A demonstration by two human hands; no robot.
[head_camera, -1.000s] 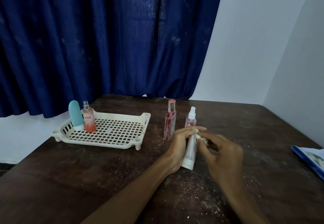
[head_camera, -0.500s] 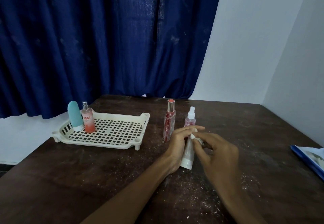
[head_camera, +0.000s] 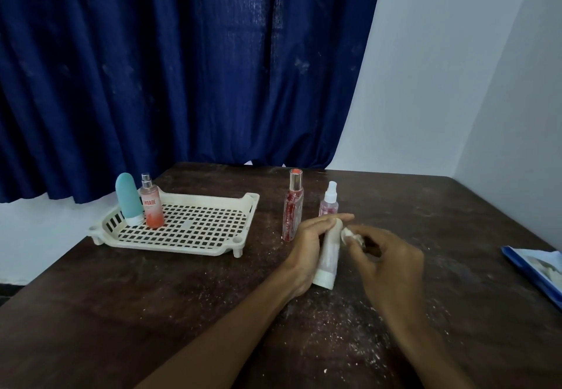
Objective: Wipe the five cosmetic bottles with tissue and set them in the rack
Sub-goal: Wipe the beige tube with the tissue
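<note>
Left hand (head_camera: 307,245) grip wraps the tilted white tube (head_camera: 328,256), right of the rack (head_camera: 182,244). Right hand (head_camera: 392,264) pinches a tissue wad (head_camera: 349,234) at its top. Better to turn the tube while wiping downward.

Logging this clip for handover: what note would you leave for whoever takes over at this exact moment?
Left hand: holds the white tube, which is tilted with its cap end down.
Right hand: pinches the tissue at the tube's upper end.
Done: the teal bottle and orange spray bottle stand in the far left corner of the rack.
Left: finish wiping the tube and rack it. Then wipe and rack the tall red bottle and pink spray bottle, both upright on the table beyond the hands.
</note>
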